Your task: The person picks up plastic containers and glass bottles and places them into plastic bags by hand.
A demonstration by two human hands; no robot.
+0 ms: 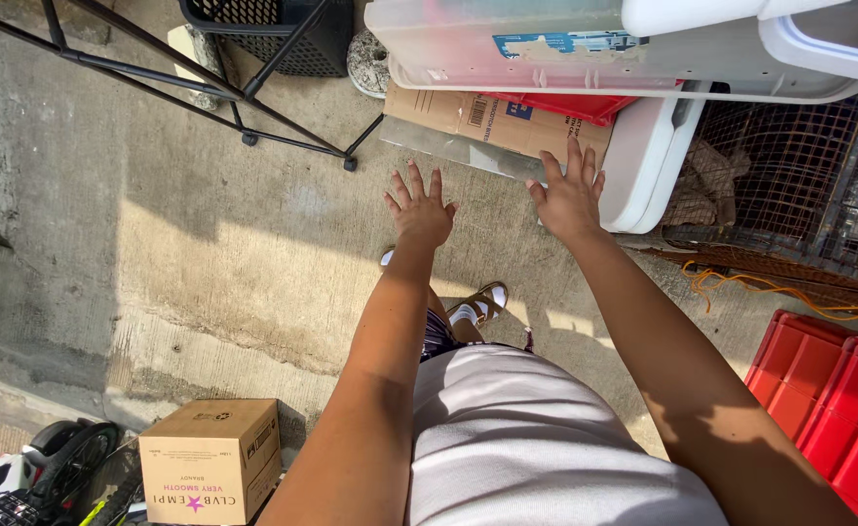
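Both hands, left hand and right hand, are spread open and empty, reaching toward the flattened cardboard sheet wedged under the clear plastic bin. Judged light, stiff, easily creased; grip its exposed lower edge.

The concrete floor carries a cardboard box near left, red crates near right, and a flattened carton far off.
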